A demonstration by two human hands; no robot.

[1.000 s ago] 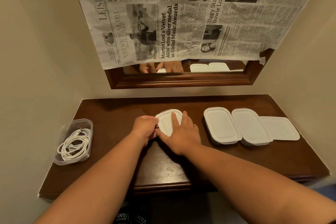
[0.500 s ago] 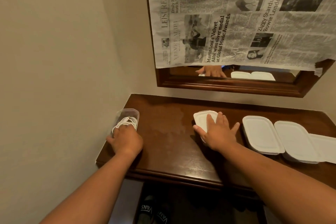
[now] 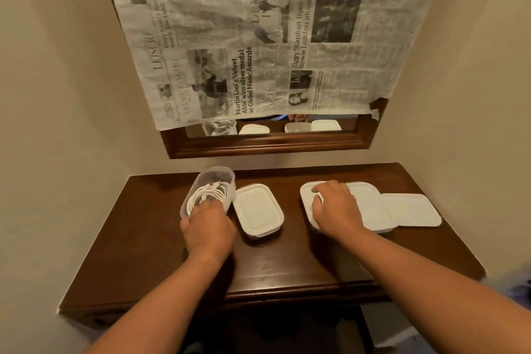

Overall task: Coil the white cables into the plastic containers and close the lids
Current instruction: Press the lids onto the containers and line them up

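On the worktop, the open container lies farthest left, a cable in it, the left hand on its near end. A second container sits just right of it. Further right come a third container (the right hand on it), a fourth container, then a loose lid.

An open container of clear plastic, without a lid, sits left of centre on the counter. It holds a white cable wound in loose loops, and the left hand grips its near end. Just beside it on the right stands a lidded container, its white lid shut. Further right two more stand side by side: the second lidded container, which the right hand grips, and the third lidded container. A loose lid lies flat at the far right, touching the third.
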